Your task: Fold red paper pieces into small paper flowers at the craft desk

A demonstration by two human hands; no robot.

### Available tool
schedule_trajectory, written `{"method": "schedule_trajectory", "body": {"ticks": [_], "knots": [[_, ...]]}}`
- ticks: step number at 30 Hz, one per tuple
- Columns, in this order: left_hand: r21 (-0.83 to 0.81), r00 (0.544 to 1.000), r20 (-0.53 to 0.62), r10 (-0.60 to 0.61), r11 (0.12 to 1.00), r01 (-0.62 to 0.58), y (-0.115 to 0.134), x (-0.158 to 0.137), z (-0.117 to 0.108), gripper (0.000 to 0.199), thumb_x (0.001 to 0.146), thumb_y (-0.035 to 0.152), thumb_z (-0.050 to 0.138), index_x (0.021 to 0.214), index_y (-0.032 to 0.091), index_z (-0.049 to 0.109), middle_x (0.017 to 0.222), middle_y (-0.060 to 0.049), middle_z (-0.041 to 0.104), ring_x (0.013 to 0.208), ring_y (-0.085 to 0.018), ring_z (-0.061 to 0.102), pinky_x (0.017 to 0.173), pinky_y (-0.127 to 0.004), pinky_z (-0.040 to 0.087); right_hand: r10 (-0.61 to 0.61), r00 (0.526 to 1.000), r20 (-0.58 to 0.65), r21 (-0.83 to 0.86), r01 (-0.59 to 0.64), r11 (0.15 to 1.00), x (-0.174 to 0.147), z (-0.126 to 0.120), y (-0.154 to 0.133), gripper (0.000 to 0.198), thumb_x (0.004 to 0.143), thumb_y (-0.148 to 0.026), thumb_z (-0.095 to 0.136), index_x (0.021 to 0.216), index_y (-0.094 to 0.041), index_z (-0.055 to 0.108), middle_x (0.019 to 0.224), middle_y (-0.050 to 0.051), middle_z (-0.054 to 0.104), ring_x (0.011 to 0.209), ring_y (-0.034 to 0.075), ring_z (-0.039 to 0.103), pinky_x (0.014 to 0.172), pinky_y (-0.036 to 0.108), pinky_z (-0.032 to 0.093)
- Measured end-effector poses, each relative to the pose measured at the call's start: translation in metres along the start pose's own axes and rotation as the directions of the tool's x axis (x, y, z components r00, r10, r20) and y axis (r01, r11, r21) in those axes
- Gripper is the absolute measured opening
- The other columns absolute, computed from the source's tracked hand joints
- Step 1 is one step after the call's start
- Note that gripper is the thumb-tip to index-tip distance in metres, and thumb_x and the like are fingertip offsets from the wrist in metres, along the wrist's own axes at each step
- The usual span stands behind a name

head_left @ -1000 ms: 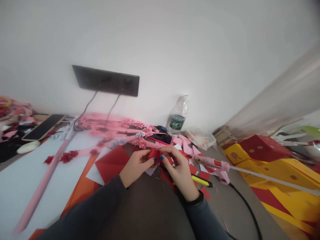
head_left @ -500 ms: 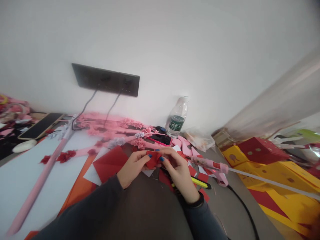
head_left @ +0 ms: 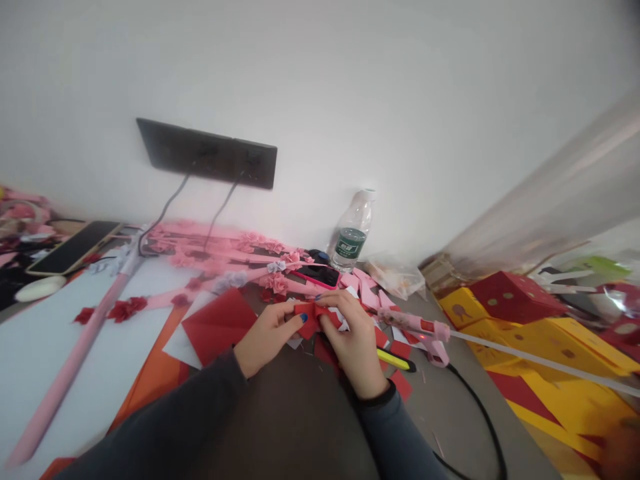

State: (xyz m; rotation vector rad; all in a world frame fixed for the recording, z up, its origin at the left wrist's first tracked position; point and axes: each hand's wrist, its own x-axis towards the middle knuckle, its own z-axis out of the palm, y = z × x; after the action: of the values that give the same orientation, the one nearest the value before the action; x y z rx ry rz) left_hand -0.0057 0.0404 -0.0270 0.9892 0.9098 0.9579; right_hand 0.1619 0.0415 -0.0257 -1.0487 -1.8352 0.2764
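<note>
Between both hands is a small piece of folded red paper (head_left: 309,321). My left hand (head_left: 270,335) pinches its left side, the blue-nailed thumb lying on top. My right hand (head_left: 354,340) grips the right side, with thumb and fingers closed on a raised fold. A larger red sheet (head_left: 220,327) lies just left of my left hand, over white paper. Beside my right wrist are a yellow cutter knife (head_left: 395,359) and a pink glue gun (head_left: 417,327) with a long white glue stick in its back. Pink paper-wrapped branches with paper flowers (head_left: 273,267) spread behind the hands.
A water bottle (head_left: 353,233) stands against the wall, near a pink-edged phone (head_left: 320,275). Yellow and red boxes (head_left: 520,297) fill the right side. A pink wrapped rod (head_left: 75,367) crosses white board at left. Another phone (head_left: 75,250) lies farther back. The glue gun's black cable (head_left: 487,413) curves forward.
My right thumb has shifted and curled inward against the red paper, which now shows an upright fold. Both hands still hold it. The whole view has moved slightly.
</note>
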Motion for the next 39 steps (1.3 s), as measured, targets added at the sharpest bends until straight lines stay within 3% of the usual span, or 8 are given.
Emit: {"method": "schedule_trajectory", "body": {"ticks": [5,9,13,18,24,31,39], "knots": [[-0.167,0.999,-0.012,-0.031,0.985,0.029,0.002,0.0,0.003,0.033,0.066,0.037,0.082,0.09,0.014,0.077,0.079,-0.003,0.071,0.075,-0.013,0.063,0.073,-0.024,0.051,-0.106,0.994,0.016,-0.152,0.108,0.982,-0.001,0.001,-0.002,0.016,0.09,-0.01,0.058,0.097,-0.022,0.066,0.1,0.007,0.072,0.095,0.023,0.065,0.085,0.04,0.049],[-0.326,0.999,-0.032,-0.006,0.945,-0.005,0.007,0.001,0.004,0.031,0.063,0.037,0.086,0.08,0.013,0.077,0.074,-0.003,0.07,0.07,-0.011,0.061,0.07,-0.022,0.051,-0.163,0.985,0.054,-0.166,0.17,0.971,-0.001,0.002,-0.005,0.023,0.092,-0.011,0.056,0.109,-0.022,0.066,0.109,0.009,0.071,0.099,0.024,0.064,0.086,0.041,0.05],[-0.339,0.998,-0.059,0.023,0.94,-0.042,0.009,0.001,0.001,0.032,0.066,0.04,0.084,0.08,0.013,0.075,0.073,-0.004,0.071,0.068,-0.012,0.062,0.067,-0.022,0.052,-0.176,0.982,0.074,-0.151,0.185,0.971,0.0,0.002,-0.008,0.031,0.089,-0.01,0.055,0.114,-0.023,0.066,0.116,0.011,0.068,0.105,0.026,0.061,0.089,0.044,0.049],[-0.216,0.997,-0.063,0.044,0.975,-0.056,0.009,0.001,-0.002,0.036,0.069,0.037,0.082,0.095,0.013,0.074,0.086,-0.007,0.075,0.075,-0.017,0.067,0.07,-0.028,0.053,-0.009,0.996,0.092,0.038,0.005,0.999,-0.001,0.001,-0.011,0.037,0.087,-0.008,0.048,0.114,-0.026,0.066,0.123,0.01,0.062,0.116,0.026,0.058,0.097,0.045,0.047],[0.034,0.99,-0.045,0.136,0.99,-0.134,0.008,0.001,-0.004,0.028,0.078,0.034,0.073,0.096,0.013,0.072,0.089,-0.008,0.075,0.079,-0.02,0.068,0.075,-0.03,0.051,0.177,0.984,0.018,0.281,-0.175,0.944,0.002,0.001,-0.005,0.015,0.093,-0.02,0.051,0.098,-0.022,0.064,0.1,0.008,0.067,0.098,0.024,0.063,0.088,0.04,0.049],[0.192,0.983,-0.004,0.183,0.965,-0.178,0.008,-0.002,-0.001,0.022,0.081,0.029,0.065,0.095,0.013,0.072,0.089,-0.007,0.073,0.078,-0.019,0.066,0.07,-0.027,0.05,0.25,0.96,0.123,0.366,-0.278,0.888,0.001,0.005,0.002,0.009,0.09,-0.027,0.06,0.083,-0.021,0.063,0.089,0.006,0.067,0.087,0.022,0.064,0.08,0.036,0.048],[0.285,0.971,-0.012,0.239,0.932,-0.225,0.007,-0.001,-0.002,0.017,0.081,0.025,0.061,0.09,0.013,0.07,0.086,-0.006,0.07,0.076,-0.018,0.064,0.067,-0.027,0.049,0.234,0.964,0.13,0.291,-0.262,0.92,0.003,0.003,-0.001,0.017,0.087,-0.033,0.064,0.077,-0.02,0.061,0.084,0.006,0.066,0.081,0.022,0.063,0.074,0.034,0.048]]}}
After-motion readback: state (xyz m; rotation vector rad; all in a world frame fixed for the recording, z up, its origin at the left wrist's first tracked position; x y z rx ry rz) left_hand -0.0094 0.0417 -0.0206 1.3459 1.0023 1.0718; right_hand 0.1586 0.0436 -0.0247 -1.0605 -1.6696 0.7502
